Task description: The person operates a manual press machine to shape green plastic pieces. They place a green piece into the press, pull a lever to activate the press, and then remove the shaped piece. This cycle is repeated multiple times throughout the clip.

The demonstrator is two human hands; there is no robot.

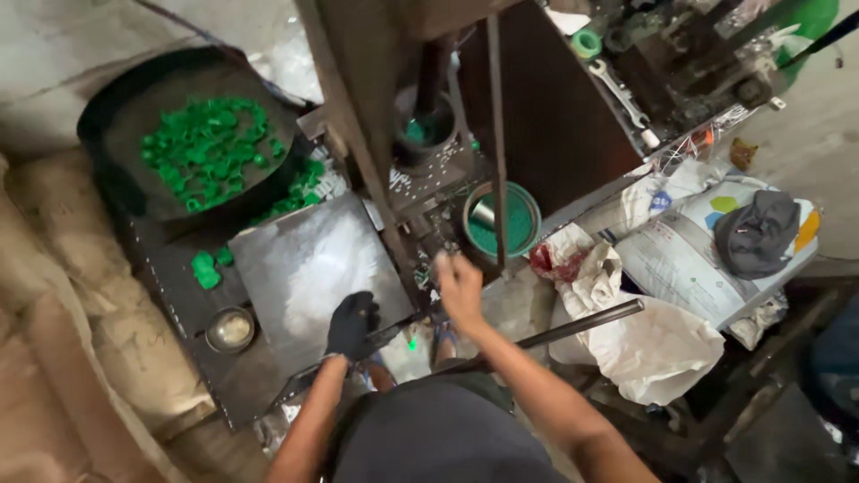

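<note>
My left hand [352,324] wears a black glove and rests on the near edge of a worn metal plate [295,268], fingers curled over the rim. My right hand [459,284] is bare and blurred, raised with fingers spread near a round tin of green granules [517,234] under the dark metal machine [501,116]. It holds nothing that I can see. A wide black pan [116,134] at the upper left holds several green plastic caps [210,152].
More green caps [208,266] lie loose left of the plate, beside a small steel bowl [230,329]. White sacks [662,349] and a dark cloth [756,234] pile up at the right. A long metal bar [582,324] crosses in front of me. Tan sacks [54,295] line the left.
</note>
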